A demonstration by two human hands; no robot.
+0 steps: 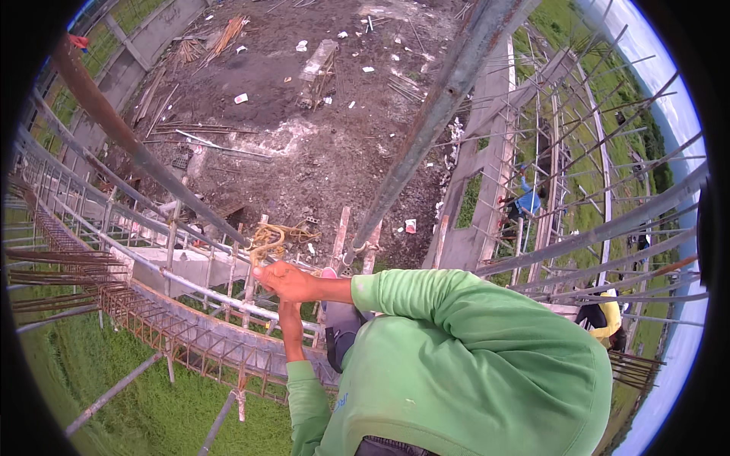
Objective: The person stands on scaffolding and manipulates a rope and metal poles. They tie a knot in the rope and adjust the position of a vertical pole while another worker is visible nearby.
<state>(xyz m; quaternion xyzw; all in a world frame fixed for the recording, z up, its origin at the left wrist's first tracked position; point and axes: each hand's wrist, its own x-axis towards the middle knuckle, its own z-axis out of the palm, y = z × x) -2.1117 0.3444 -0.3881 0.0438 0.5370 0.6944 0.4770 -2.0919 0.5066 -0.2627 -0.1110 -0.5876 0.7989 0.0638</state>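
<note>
My right hand (287, 280) is closed round the lower end of a yellowish rope (268, 240). The rope loops loosely just beyond my fingers, beside the foot of a rusty slanting pipe (137, 144). Tucked under the right one, my left hand (290, 313) shows only its back and wrist, and its fingers are hidden. Both arms, in green sleeves, meet at this spot. Closest to the hands run a pale horizontal scaffold pipe (205, 291) and short upright posts.
A thick grey pipe (426, 137) slants up in front of me. Rusty rebar cage (182, 327) curves along the left, above grass. Far below lies bare ground (304, 167) with scattered planks. A person in blue (527, 199) and one in yellow (608, 315) are at the right.
</note>
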